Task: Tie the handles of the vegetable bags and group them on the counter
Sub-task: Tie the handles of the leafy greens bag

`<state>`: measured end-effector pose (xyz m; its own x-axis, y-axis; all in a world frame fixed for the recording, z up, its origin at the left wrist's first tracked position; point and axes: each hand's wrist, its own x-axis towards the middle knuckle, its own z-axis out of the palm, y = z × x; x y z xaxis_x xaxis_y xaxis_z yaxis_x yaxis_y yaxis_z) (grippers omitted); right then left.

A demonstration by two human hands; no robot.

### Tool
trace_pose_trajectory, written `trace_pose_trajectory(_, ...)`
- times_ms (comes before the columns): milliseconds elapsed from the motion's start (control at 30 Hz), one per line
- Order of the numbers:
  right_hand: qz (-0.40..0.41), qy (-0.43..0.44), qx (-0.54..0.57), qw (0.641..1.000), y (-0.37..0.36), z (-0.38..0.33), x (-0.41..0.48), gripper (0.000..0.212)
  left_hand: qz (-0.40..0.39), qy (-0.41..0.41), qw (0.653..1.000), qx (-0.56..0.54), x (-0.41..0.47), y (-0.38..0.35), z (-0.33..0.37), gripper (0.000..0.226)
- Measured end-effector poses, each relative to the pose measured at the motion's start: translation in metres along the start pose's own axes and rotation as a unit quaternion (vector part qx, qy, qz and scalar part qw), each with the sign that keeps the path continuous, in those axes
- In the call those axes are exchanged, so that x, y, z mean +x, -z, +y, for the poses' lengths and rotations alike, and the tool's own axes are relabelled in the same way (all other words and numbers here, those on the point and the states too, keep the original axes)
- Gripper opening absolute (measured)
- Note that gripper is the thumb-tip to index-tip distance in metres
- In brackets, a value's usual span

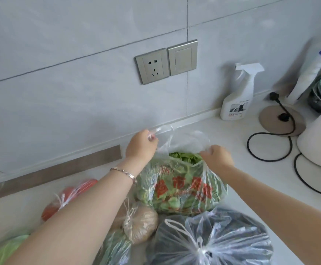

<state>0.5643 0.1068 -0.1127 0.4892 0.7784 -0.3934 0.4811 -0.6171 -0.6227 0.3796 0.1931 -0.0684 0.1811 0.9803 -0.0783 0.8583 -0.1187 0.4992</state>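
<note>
Pale grey wall tiles [79, 92] rise behind a white worktop [232, 150], and on it, near the wall, stands a clear bag of greens [180, 190] with red printing, its mouth open and leaves showing at the top.

The left hand [140, 148], with a bracelet [125, 174] on its wrist, is closed in a fist round the left handle [161, 130] and holds it up and out to the left of the bag. The right hand [217, 157] has its fingers curled round the right handle [206, 150] at the bag's right upper edge. The two handles are apart and not knotted.

Left of the bag of greens lies a knotted bag of tomatoes [68, 196]. Just in front of it, touching it, sit a knotted bag of brown potatoes [140, 224] and a knotted bag of dark contents [213, 240]. Further front and left are a bag of green stems [115, 249] and a pale green bag [6, 249], both partly hidden by the left arm.

Above the bag of greens, a socket [153, 66] and a switch [182, 58] are set in the wall. To its right stand a white spray bottle [238, 96] and a round base [274, 119] with a black cord [251, 148].
</note>
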Motion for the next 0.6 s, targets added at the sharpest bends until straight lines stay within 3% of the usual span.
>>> trace_pose_trajectory(100, 0.02, 0.023, 0.113, 0.993, 0.005, 0.0, 0.004, 0.023, 0.08, -0.009, 0.99, -0.113, 0.002, 0.004, -0.004, 0.026)
trace_pose_trajectory(167, 0.041, 0.039, 0.166, 0.984, 0.014, -0.001, 0.003, 0.024, 0.163, 0.025, 0.959, -0.232, 0.003, 0.013, -0.003, 0.025)
trace_pose_trajectory(200, 0.045, 0.052, 0.177, 0.982, 0.018, -0.002, 0.0, 0.026, 0.2, 0.069, 0.921, -0.326, 0.006, 0.018, -0.005, 0.028)
trace_pose_trajectory(233, 0.051, 0.067, 0.185, 0.979, 0.023, 0.0, -0.001, 0.028, 0.223, 0.122, 0.857, -0.448, 0.01, 0.025, -0.006, 0.03)
trace_pose_trajectory(300, 0.079, 0.111, 0.21, 0.968, 0.031, 0.005, -0.005, 0.028, 0.191, 0.201, 0.715, -0.642, 0.013, 0.04, -0.014, 0.031)
trace_pose_trajectory(333, 0.092, 0.135, 0.228, 0.96, 0.035, 0.004, -0.01, 0.028, 0.164, 0.219, 0.676, -0.685, 0.011, 0.045, -0.019, 0.04)
trace_pose_trajectory(400, 0.087, 0.185, 0.271, 0.941, 0.043, 0.003, -0.021, 0.026, 0.139, 0.221, 0.664, -0.701, -0.001, 0.053, -0.026, 0.045)
trace_pose_trajectory(500, 0.0, 0.214, 0.31, 0.926, 0.049, -0.006, -0.034, 0.022, 0.12, 0.225, 0.676, -0.691, -0.023, 0.06, -0.027, 0.02)
trace_pose_trajectory(600, -0.054, 0.212, 0.314, 0.924, 0.048, -0.016, -0.043, 0.036, 0.099, 0.228, 0.694, -0.675, -0.038, 0.065, -0.026, 0.015)
